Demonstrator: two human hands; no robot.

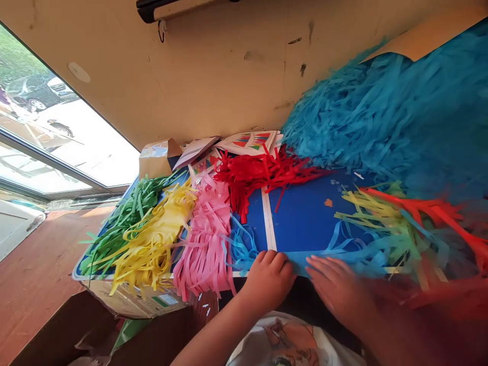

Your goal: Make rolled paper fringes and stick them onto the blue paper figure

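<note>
A blue tissue-paper tassel lies along the front edge of the blue table, its fringed ends spreading to both sides. My left hand is closed on its middle band, fingers curled over the paper. Just to the right, my right hand rests with its fingers stretched out against the same band, slightly blurred. Beside the left-hand fringe lies a pink fringed tissue bundle. Further left are a yellow bundle and a green bundle. Behind them sits a red bundle.
A large heap of blue tissue fringe fills the back right of the table. Mixed yellow and orange-red strips lie at right. Printed packets lean by the wall. An open cardboard box stands below the left edge.
</note>
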